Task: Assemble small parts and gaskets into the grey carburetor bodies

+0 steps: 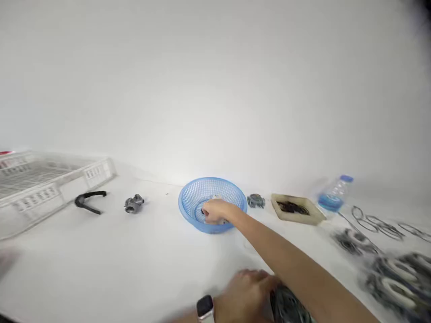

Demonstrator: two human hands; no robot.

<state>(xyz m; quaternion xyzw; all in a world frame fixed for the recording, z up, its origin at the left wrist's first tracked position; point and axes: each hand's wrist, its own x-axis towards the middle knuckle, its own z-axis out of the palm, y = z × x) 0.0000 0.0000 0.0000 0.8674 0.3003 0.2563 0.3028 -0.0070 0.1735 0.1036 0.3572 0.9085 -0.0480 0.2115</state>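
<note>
My right hand (215,211) reaches into the blue mesh basket (188,213). Its fingers are pinched together, and whatever they hold is too small to name. Pale small items lie under and behind it in the basket. Near the bottom edge my left hand (247,294), blurred and with a watch on the wrist, is closed around a dark metal part (288,307). My right forearm passes above that part and hides some of it.
A white crate (37,199), a black curved handle (88,202) and a metal fitting (134,203) are left. A small metal part (256,200), tray (299,217), bottle (335,193), wire rings (377,224) and blurred metal parts (400,278) are right. Another person's blurred hand (7,258) shows far left.
</note>
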